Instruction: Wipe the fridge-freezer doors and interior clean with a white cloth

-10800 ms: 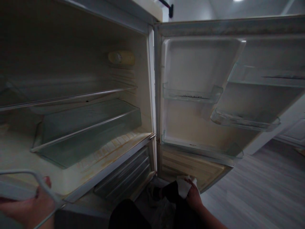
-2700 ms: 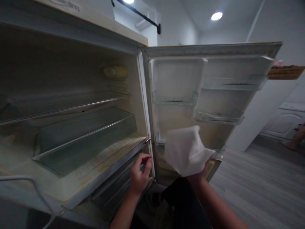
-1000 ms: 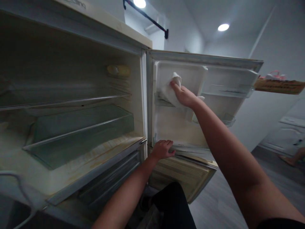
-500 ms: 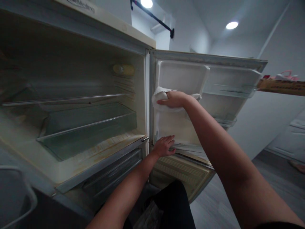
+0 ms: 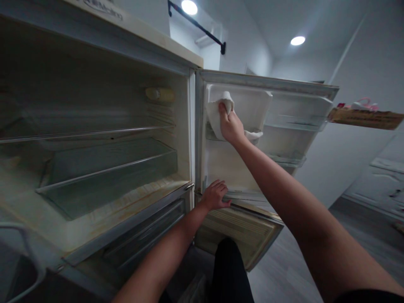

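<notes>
My right hand [image 5: 232, 124] is closed around a white cloth [image 5: 214, 115] at the upper inner side of the open fridge door [image 5: 233, 162]. Part of the cloth hangs down by the door shelf, and another bit shows to the right of my wrist. Lower down, my left hand [image 5: 215, 195] rests at the door's bottom edge near the hinge, its fingers stretched out and holding nothing. To the left stands the open fridge compartment, with a glass shelf [image 5: 94, 134] and a clear greenish drawer [image 5: 110, 176] inside.
Below, a second door [image 5: 240, 235] also stands open, by my knee [image 5: 232, 269]. Brownish stains mark the compartment floor [image 5: 126, 202]. A cardboard box [image 5: 362, 118] with pink items sits at the right. A white-framed object [image 5: 30, 248] is at lower left.
My right hand has moved up the inside of the door with the cloth, and the wrist has turned upward. My left hand stays at the door's lower edge. The view has shifted slightly.
</notes>
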A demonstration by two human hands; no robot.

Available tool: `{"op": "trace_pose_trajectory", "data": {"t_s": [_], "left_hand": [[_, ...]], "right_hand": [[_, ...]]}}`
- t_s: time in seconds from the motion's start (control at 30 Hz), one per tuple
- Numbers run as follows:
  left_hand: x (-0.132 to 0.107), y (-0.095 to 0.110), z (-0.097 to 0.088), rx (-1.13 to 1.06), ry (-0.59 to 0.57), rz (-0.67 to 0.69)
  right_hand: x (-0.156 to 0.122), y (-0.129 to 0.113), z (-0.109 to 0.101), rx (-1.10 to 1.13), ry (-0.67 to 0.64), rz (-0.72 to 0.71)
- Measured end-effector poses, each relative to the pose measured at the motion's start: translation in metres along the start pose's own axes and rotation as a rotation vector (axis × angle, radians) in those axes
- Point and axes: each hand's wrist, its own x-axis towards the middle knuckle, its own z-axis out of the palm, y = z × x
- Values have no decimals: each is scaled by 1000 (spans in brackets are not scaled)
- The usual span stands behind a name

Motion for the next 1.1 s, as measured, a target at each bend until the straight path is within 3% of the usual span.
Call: {"op": "trace_pose_trajectory", "data": {"t_s": [0.1,0.17,0.27,0.37,0.63,0.77,0.97,1.1], "left_hand": [[1,1,1,7,-1,-17],[1,1,1,13,-7,-23],[-2,0,1,16,-19,-12],[-6,-2,0,17,-20,4],[-18,-8,-11,3,-28,33],[-23,-10,-17,0,-35,55],[-28,-12,-20,-20,-51,41],[-29,-14,-19,-11,-52,33]], "right_hand": [[4,-13,-9,166,174,213],[7,-18,-16,153,217,121],[14,-14,-23,76,72,-108],[19,2,-26,43,-66,-211],[8,53,-53,-272,-53,-385],[-5,68,-58,-346,-56,-350],[-8,66,-55,-374,-62,-297],[10,47,-47,-366,-137,-499]]}}
